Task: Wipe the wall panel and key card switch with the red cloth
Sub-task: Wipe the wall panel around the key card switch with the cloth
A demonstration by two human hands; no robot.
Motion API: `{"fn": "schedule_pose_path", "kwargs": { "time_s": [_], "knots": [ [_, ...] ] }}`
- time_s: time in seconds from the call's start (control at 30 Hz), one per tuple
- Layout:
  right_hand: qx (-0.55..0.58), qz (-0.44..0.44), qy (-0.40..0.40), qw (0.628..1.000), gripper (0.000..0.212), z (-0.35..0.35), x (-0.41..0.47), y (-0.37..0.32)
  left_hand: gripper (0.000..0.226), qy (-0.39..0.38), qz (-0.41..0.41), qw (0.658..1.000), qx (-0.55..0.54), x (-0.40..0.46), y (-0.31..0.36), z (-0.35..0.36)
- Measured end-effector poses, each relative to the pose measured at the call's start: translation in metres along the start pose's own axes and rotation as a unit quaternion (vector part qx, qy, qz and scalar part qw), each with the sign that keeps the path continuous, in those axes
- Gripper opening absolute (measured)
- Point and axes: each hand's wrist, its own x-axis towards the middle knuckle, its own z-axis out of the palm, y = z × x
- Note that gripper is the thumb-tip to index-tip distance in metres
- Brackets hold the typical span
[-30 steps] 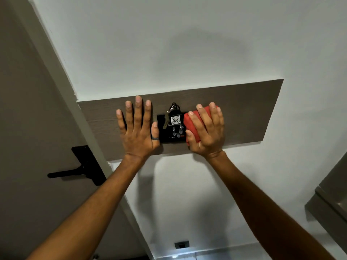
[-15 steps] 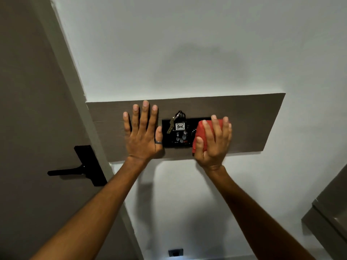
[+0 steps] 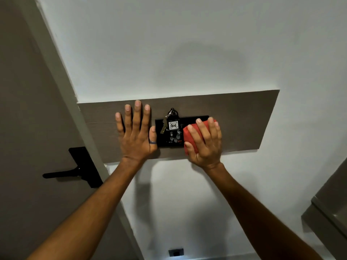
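From the head view, the left hand (image 3: 136,136) lies flat with fingers spread on the brown wall panel (image 3: 244,119), just left of the black key card switch (image 3: 169,141), while the right hand (image 3: 205,145) presses the folded red cloth (image 3: 189,136) against the switch's right end.

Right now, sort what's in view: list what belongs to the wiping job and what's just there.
Job:
red cloth under right hand
wall panel
key card switch
left hand, flat on the panel

Just there:
key tag marked 406
door handle
wall socket
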Motion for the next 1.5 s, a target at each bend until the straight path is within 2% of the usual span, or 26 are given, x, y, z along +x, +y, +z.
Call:
{"fn": "schedule_pose_path", "kwargs": {
  "time_s": [0.07, 0.17, 0.2, 0.33, 0.4, 0.6, 0.8, 1.03, 1.17, 1.27, 1.4, 1.5],
  "knots": [
    [0.010, 0.033, 0.014, 0.999, 0.045, 0.005, 0.018, -0.005, 0.062, -0.002, -0.002, 1.000, -0.006, 0.001, -0.001, -0.001],
    [0.026, 0.129, 0.057, 0.990, 0.048, 0.017, 0.047, -0.020, 0.062, 0.003, 0.003, 1.000, 0.007, 0.000, -0.002, 0.001],
    [0.032, 0.129, 0.060, 0.989, 0.048, 0.018, 0.046, -0.022, 0.061, 0.002, 0.000, 1.000, -0.002, -0.001, -0.002, 0.002],
    [0.008, -0.015, 0.013, 1.000, 0.041, 0.004, -0.003, -0.005, 0.061, 0.009, -0.001, 1.000, -0.001, -0.002, -0.002, 0.004],
    [-0.004, -0.041, -0.004, 0.999, 0.040, -0.002, -0.014, 0.004, 0.061, 0.011, 0.001, 1.000, -0.003, -0.001, -0.001, 0.002],
    [0.021, 0.059, 0.029, 0.998, 0.049, 0.019, 0.035, -0.006, 0.061, 0.015, 0.002, 1.000, 0.003, -0.003, -0.004, 0.004],
    [0.008, 0.065, 0.021, 0.998, 0.042, 0.007, 0.000, -0.015, 0.062, 0.017, 0.005, 1.000, 0.013, -0.004, -0.004, 0.007],
    [0.026, 0.076, 0.024, 0.996, 0.044, 0.013, 0.050, -0.009, 0.061, 0.011, -0.002, 1.000, 0.002, -0.002, -0.003, 0.002],
    [0.009, 0.034, 0.004, 0.999, 0.043, 0.000, 0.006, -0.012, 0.062, 0.012, 0.010, 1.000, 0.001, -0.006, -0.002, 0.003],
    [-0.004, -0.002, 0.002, 1.000, 0.042, -0.001, 0.009, -0.003, 0.062, 0.014, 0.005, 1.000, 0.002, 0.001, -0.001, 0.003],
    [0.021, 0.064, 0.028, 0.997, 0.045, 0.012, 0.047, -0.003, 0.062, 0.019, 0.004, 1.000, 0.003, 0.001, -0.003, 0.003],
    [0.033, 0.075, 0.010, 0.997, 0.053, 0.009, 0.029, -0.010, 0.062, 0.017, 0.004, 1.000, -0.005, -0.003, -0.004, 0.004]
  ]
}}
